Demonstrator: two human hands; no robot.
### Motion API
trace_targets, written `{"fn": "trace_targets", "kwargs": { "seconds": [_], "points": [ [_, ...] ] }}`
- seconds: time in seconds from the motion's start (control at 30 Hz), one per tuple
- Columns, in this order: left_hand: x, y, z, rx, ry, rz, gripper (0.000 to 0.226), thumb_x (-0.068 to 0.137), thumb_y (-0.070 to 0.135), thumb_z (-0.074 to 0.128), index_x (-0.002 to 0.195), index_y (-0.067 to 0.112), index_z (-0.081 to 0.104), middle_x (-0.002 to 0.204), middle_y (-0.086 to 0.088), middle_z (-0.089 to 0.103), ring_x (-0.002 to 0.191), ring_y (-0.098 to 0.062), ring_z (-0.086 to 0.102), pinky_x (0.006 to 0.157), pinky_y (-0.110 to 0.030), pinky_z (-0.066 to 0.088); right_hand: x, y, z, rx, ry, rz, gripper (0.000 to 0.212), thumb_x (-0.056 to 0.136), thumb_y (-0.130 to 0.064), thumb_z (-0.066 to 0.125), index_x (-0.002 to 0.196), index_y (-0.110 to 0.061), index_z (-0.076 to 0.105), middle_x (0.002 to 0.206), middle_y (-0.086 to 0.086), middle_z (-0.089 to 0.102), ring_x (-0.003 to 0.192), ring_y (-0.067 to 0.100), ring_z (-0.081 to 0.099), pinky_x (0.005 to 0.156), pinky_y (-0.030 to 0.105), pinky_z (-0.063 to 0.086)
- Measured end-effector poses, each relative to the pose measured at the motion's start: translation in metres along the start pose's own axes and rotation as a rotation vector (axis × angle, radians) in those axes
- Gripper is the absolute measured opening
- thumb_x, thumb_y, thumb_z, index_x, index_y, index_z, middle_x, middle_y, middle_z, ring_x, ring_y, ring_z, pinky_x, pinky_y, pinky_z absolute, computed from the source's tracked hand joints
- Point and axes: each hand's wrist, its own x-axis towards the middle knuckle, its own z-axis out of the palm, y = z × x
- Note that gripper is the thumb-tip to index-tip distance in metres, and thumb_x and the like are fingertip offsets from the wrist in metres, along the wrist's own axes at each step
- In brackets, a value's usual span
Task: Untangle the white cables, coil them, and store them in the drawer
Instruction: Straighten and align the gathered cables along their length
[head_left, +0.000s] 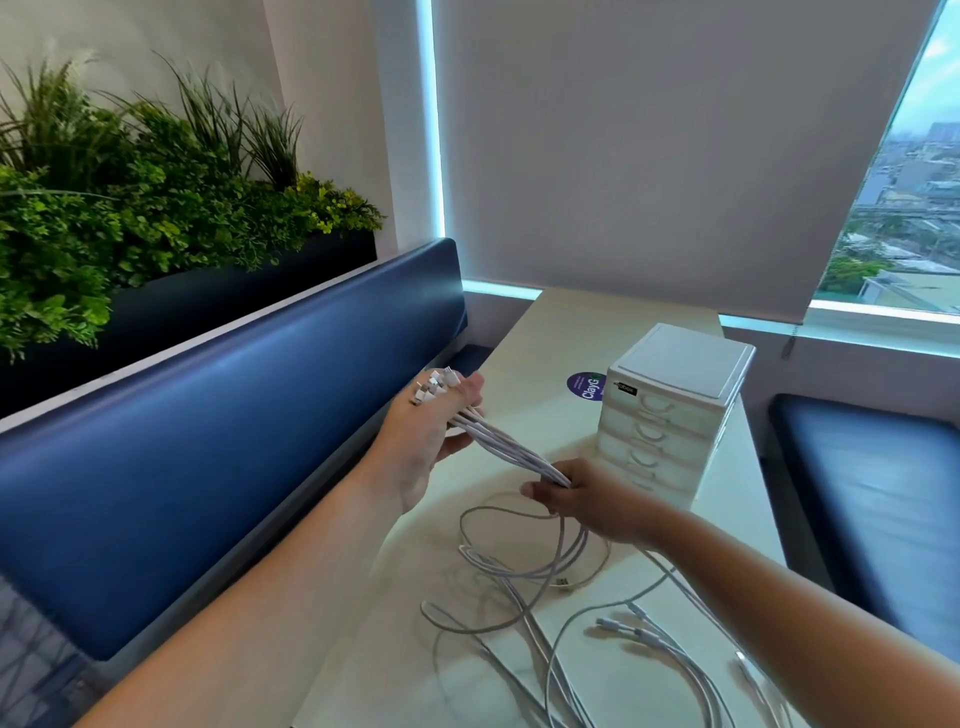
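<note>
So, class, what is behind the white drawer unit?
A purple sticker on the table shows at the drawer unit's left edge, its right part covered. Anything directly behind is hidden.

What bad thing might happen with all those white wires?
The loops on the table cross each other, so pulling the bundle through the right hand might tighten a knot. The plugs poking out of the left hand could slip free. The drawers look shut while both hands are full.
</note>
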Motion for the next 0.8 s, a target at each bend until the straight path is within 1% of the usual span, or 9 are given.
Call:
{"fn": "trace_targets", "kwargs": {
  "seconds": [0.07,0.2,0.3,0.37,0.43,0.5,0.57,0.63,0.8],
  "points": [
    [0.0,-0.001,-0.001,0.033,0.0,0.019,0.014,0.09,0.026,0.067,0.091,0.016,0.056,0.077,0.001,0.067,0.078,-0.014,0.064,0.075,-0.027,0.053,-0.002,0.002,-0.002,0.005,0.005,-0.004,0.038,0.091,-0.044,0.057,0.063,-0.02,0.049,0.061,-0.005,0.045,0.056,0.009,0.039,0.057,0.023,0.032],
    [0.001,-0.006,-0.012,0.073,0.036,0.0,0.019,0.087,0.023,0.072,0.088,0.014,0.054,0.085,-0.005,0.066,0.078,-0.015,0.064,0.067,-0.025,0.052,-0.006,0.006,-0.014,-0.044,0.034,-0.041,0.04,0.091,-0.045,0.057,0.06,-0.021,0.049,0.054,-0.01,0.038,0.051,0.005,0.035,0.054,0.021,0.029],
    [0.0,-0.014,-0.018,0.063,0.05,-0.052,0.017,0.089,0.019,0.07,0.084,0.014,0.054,0.088,-0.007,0.065,0.074,-0.013,0.063,0.062,-0.023,0.052,-0.009,0.009,-0.021,-0.086,0.024,-0.08,0.038,0.09,-0.046,0.058,0.06,-0.022,0.05,0.057,-0.008,0.042,0.056,0.008,0.039,0.059,0.026,0.032],
    [-0.002,-0.018,-0.02,0.016,0.045,-0.087,0.01,0.091,0.014,0.066,0.093,0.014,0.056,0.091,-0.008,0.064,0.074,-0.014,0.063,0.063,-0.024,0.053,-0.011,0.008,-0.021,-0.147,0.008,-0.099,0.037,0.091,-0.044,0.057,0.061,-0.024,0.05,0.057,-0.009,0.045,0.056,0.007,0.041,0.059,0.024,0.033],
    [-0.003,-0.02,-0.021,-0.026,0.038,-0.114,0.017,0.092,0.012,0.063,0.107,0.017,0.059,0.093,-0.006,0.064,0.078,-0.015,0.063,0.065,-0.026,0.054,-0.014,0.006,-0.02,-0.196,-0.006,-0.105,0.037,0.092,-0.043,0.055,0.061,-0.026,0.048,0.056,-0.01,0.045,0.054,0.005,0.041,0.058,0.023,0.034],
    [-0.004,-0.023,-0.021,-0.051,0.02,-0.14,0.022,0.093,0.011,0.061,0.113,0.021,0.061,0.089,-0.003,0.064,0.079,-0.014,0.064,0.068,-0.027,0.054,-0.016,0.004,-0.022,-0.202,-0.016,-0.106,0.039,0.093,-0.044,0.054,0.06,-0.025,0.047,0.056,-0.009,0.043,0.054,0.007,0.039,0.057,0.024,0.032],
    [-0.005,-0.025,-0.022,-0.063,0.014,-0.169,0.016,0.093,0.01,0.06,0.108,0.017,0.062,0.085,-0.004,0.064,0.076,-0.014,0.064,0.069,-0.028,0.056,-0.018,0.003,-0.025,-0.183,-0.024,-0.104,0.04,0.092,-0.045,0.054,0.059,-0.023,0.046,0.056,-0.009,0.041,0.055,0.009,0.038,0.058,0.025,0.031],
    [-0.006,-0.028,-0.022,-0.069,0.031,-0.181,0.01,0.092,0.01,0.064,0.1,0.012,0.06,0.085,-0.007,0.065,0.073,-0.014,0.065,0.067,-0.028,0.057,-0.019,0.003,-0.027,-0.179,-0.026,-0.1,0.039,0.092,-0.045,0.055,0.06,-0.023,0.047,0.057,-0.009,0.041,0.056,0.009,0.038,0.057,0.025,0.031],
    [-0.009,-0.031,-0.016,-0.079,0.097,-0.133,0.012,0.091,0.011,0.066,0.097,0.012,0.056,0.086,-0.008,0.069,0.071,-0.014,0.068,0.064,-0.026,0.058,-0.022,0.007,-0.023,-0.189,-0.041,-0.068,0.041,0.091,-0.048,0.054,0.06,-0.022,0.048,0.057,-0.01,0.042,0.056,0.008,0.039,0.059,0.025,0.032]
  ]
}}
